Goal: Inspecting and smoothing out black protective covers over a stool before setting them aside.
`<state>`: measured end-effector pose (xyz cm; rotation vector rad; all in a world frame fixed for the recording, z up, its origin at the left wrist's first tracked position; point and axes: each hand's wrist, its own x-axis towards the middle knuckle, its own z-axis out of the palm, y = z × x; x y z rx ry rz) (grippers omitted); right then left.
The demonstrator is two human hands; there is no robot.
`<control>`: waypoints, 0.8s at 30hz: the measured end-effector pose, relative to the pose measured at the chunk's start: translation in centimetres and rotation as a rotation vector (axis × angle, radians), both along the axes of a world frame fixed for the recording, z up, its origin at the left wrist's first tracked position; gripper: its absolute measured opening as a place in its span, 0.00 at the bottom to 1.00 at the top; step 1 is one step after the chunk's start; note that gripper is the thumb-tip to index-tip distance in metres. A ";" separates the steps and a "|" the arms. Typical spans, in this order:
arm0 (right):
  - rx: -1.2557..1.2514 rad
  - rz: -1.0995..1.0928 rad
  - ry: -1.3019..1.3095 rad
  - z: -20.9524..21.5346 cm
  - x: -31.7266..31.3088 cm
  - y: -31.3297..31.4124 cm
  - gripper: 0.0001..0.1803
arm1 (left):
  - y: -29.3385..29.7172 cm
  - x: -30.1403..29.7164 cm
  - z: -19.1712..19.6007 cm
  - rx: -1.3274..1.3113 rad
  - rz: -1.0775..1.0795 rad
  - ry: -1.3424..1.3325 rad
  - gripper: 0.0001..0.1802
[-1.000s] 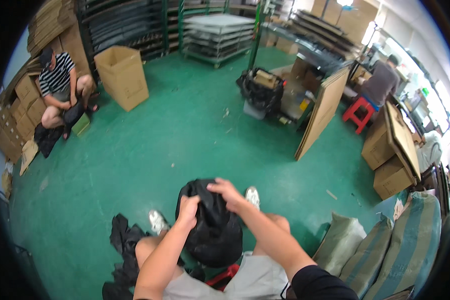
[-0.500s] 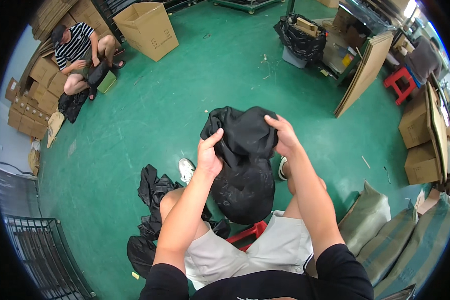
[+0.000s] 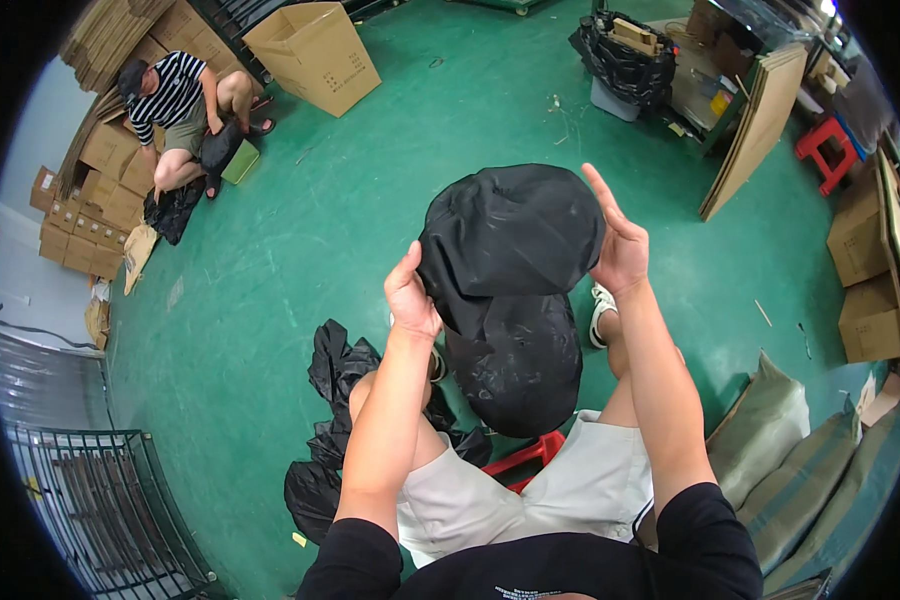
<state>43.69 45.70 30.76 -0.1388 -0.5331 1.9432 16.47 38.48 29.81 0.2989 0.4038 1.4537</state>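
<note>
Black, rounded fabric bundle is lying between my left hand, fingers hidden, grip undeterminable, and my right hand, fingers extended, gripping nothing; its long axis is running away from me.

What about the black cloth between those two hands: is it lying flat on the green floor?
No, the black cloth is raised above the green floor between the left hand and the right hand.

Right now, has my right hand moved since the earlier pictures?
Yes: your right hand has moved rightward and forward, away from the red plastic piece nearest you.
</note>
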 end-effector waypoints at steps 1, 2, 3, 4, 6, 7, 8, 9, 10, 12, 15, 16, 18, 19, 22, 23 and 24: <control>0.049 -0.036 -0.015 -0.1 0.3 0.1 0.35 | 0.0 -0.3 0.0 0.005 -0.015 0.057 0.27; 0.078 -0.069 -0.094 -0.2 0.6 0.1 0.38 | 0.0 -0.6 0.0 0.010 -0.031 0.113 0.27; 0.077 -0.065 -0.091 -0.1 0.7 0.1 0.38 | 0.0 -1.3 -0.4 0.008 -0.027 0.116 0.27; 0.062 -0.024 -0.027 0.0 0.7 0.2 0.39 | 0.0 -2.1 -1.1 0.052 -0.011 0.185 0.26; 0.042 0.016 0.034 0.2 0.8 0.1 0.41 | 0.0 -2.4 -1.3 0.140 -0.028 0.184 0.22; 0.057 0.016 0.081 0.3 0.8 0.0 0.42 | -0.1 -2.1 -1.0 0.135 -0.030 0.180 0.22; 0.072 0.017 0.128 0.3 0.9 0.0 0.44 | -0.2 -1.8 -0.8 0.131 -0.023 0.081 0.19; 0.070 0.022 0.130 0.2 1.1 0.1 0.44 | -0.3 -1.7 -0.6 0.131 -0.011 -0.012 0.17; 0.015 0.157 -0.111 0.0 1.5 0.3 0.45 | -0.2 -1.8 -0.9 0.130 -0.006 -0.010 0.17; -0.188 0.460 -0.492 -0.9 1.1 0.3 0.46 | 0.2 -1.9 -1.3 -0.024 0.054 -0.119 0.16; 0.073 0.403 -0.182 -1.9 1.4 -0.2 0.46 | 0.7 -1.7 -1.2 -0.063 0.031 -0.234 0.16; 0.069 0.406 -0.185 -2.4 1.4 0.3 0.46 | 0.8 -1.8 -1.4 -0.116 0.055 -0.239 0.17; 0.114 0.431 0.126 -2.5 0.7 1.6 0.45 | 1.3 -2.4 -1.5 -0.104 0.019 -0.205 0.18; 0.132 0.442 0.284 -2.0 0.2 1.6 0.44 | 1.2 -2.7 -1.6 -0.087 -0.020 -0.167 0.19; -0.159 0.331 -0.416 -2.2 -1.2 -0.3 0.39 | 1.5 -3.1 -2.1 -0.153 0.014 -0.163 0.22; -0.167 0.382 -0.271 -2.4 -1.5 -0.6 0.38 | 1.8 -3.1 -2.3 -0.153 0.012 -0.165 0.22; -0.182 0.277 -0.212 -2.2 -1.4 -1.4 0.35 | 1.9 -2.4 -1.9 -0.231 0.127 -0.124 0.22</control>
